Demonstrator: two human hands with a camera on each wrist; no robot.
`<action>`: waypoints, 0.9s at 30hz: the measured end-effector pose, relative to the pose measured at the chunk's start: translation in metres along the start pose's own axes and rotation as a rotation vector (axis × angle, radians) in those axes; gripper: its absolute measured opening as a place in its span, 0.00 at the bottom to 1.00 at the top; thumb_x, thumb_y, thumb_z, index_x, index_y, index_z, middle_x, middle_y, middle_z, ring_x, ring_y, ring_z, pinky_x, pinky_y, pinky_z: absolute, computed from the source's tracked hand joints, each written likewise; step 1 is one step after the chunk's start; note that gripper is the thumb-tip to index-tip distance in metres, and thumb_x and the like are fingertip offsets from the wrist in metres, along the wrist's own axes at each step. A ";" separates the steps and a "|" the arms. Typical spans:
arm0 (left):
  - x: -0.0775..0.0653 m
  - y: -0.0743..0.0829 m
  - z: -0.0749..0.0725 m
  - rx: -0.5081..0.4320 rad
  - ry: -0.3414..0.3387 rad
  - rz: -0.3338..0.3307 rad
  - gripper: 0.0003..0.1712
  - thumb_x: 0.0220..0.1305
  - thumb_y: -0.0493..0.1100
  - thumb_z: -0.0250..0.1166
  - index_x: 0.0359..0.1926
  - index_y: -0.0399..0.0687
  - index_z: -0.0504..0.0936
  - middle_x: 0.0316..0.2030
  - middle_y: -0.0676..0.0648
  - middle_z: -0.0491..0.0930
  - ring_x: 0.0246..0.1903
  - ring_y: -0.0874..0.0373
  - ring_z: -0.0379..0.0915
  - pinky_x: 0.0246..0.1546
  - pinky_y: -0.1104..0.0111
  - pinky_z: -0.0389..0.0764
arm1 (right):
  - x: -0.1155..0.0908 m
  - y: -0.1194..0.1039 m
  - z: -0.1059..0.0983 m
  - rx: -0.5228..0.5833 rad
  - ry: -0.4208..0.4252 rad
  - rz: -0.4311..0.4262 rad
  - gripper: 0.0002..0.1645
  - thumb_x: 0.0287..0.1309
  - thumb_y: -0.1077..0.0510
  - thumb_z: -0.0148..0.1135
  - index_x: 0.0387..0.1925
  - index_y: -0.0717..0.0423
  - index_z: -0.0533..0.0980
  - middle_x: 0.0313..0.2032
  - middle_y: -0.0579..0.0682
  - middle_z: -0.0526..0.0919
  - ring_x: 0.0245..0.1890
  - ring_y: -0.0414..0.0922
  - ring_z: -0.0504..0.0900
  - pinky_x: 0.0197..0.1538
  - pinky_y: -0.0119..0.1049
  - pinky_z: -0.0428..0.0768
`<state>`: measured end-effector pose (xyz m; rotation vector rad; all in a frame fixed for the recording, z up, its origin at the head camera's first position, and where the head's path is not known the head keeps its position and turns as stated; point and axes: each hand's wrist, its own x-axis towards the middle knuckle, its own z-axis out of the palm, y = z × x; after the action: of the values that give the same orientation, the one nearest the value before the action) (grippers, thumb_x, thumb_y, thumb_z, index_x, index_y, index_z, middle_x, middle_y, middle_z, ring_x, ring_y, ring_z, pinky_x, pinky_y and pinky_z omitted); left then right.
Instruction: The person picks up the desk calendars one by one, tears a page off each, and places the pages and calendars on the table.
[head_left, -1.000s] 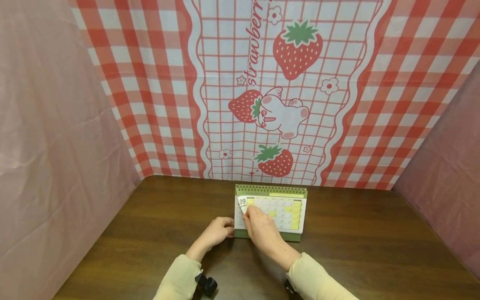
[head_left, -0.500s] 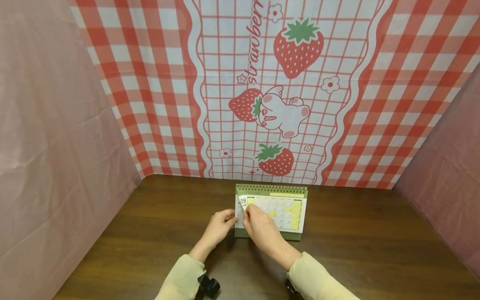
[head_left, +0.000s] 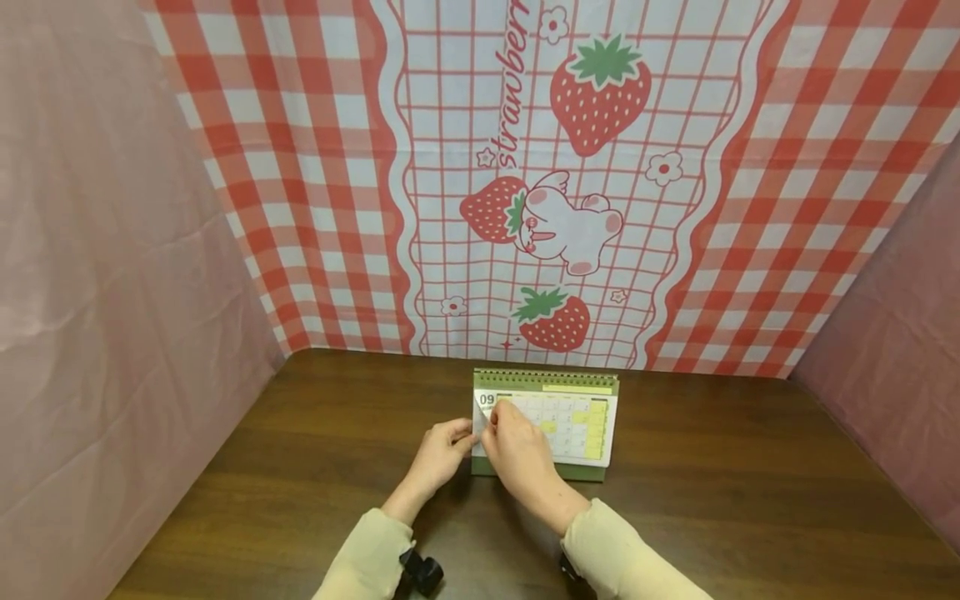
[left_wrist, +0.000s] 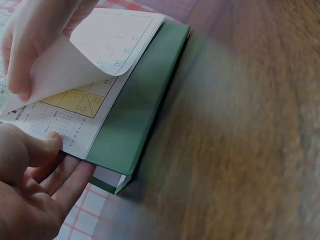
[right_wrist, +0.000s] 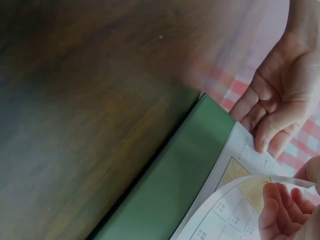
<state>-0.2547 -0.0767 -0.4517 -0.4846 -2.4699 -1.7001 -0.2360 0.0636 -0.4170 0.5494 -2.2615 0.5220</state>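
Observation:
A green desk calendar [head_left: 588, 473] with a spiral-bound top stands on the table, its front page marked 09. My right hand [head_left: 522, 454] pinches the lower left part of that page [left_wrist: 70, 67] between thumb and fingers. The page curls away from the sheet beneath, which shows yellow boxes in the left wrist view. At the calendar's left side, my left hand [head_left: 438, 452] grips the edge. Its thumb [left_wrist: 47, 147] lies on the front of the lower sheet, while the other fingers go behind the green backing [right_wrist: 200, 150].
The brown wooden table [head_left: 750, 475] stretches out on both sides of the calendar. Behind it hangs a red and white checked strawberry cloth [head_left: 600, 200]. Pink fabric [head_left: 127, 250] drapes the left side, and more pink fabric [head_left: 892, 333] the right.
My left hand has moved up along the calendar's left edge from its lower corner. My right hand has shifted slightly left with the page, and the 09 corner lies flatter.

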 end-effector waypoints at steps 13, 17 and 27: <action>-0.001 -0.001 0.001 -0.024 0.006 0.020 0.07 0.59 0.34 0.59 0.37 0.34 0.80 0.36 0.37 0.83 0.33 0.50 0.80 0.29 0.71 0.80 | -0.001 0.013 0.002 -0.132 0.066 -0.291 0.17 0.46 0.57 0.68 0.27 0.59 0.67 0.20 0.47 0.70 0.17 0.42 0.72 0.18 0.33 0.70; -0.002 0.000 0.001 -0.014 0.007 0.003 0.08 0.59 0.33 0.58 0.39 0.35 0.80 0.36 0.37 0.82 0.35 0.49 0.80 0.29 0.73 0.79 | 0.000 0.016 -0.001 -0.124 0.052 -0.331 0.19 0.42 0.57 0.71 0.29 0.60 0.68 0.22 0.48 0.71 0.18 0.43 0.73 0.20 0.33 0.72; -0.013 0.037 -0.005 -0.048 0.002 -0.008 0.11 0.59 0.29 0.56 0.41 0.25 0.77 0.37 0.30 0.80 0.36 0.39 0.78 0.33 0.58 0.81 | -0.003 0.008 -0.010 -0.093 0.034 -0.233 0.17 0.41 0.64 0.70 0.35 0.59 0.74 0.31 0.51 0.76 0.30 0.46 0.76 0.32 0.35 0.78</action>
<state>-0.2314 -0.0722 -0.4207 -0.4789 -2.4379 -1.7659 -0.2327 0.0762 -0.4150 0.7391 -2.1410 0.3053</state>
